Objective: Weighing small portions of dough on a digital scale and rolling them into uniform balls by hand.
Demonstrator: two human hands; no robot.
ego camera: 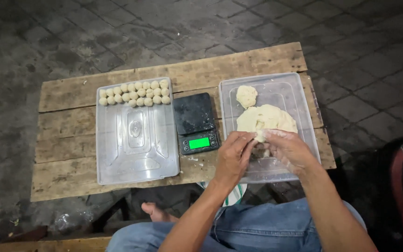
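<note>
Pinching a portion off the dough mass (266, 119) in the right container (304, 100), left hand (233, 156) and right hand (289, 150) clamp its near edge; weighing on the scale (196, 122) likely follows.

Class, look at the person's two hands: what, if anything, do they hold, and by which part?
Both the left hand and right hand pinch the near edge of the large dough lump in the clear plastic container.
</note>
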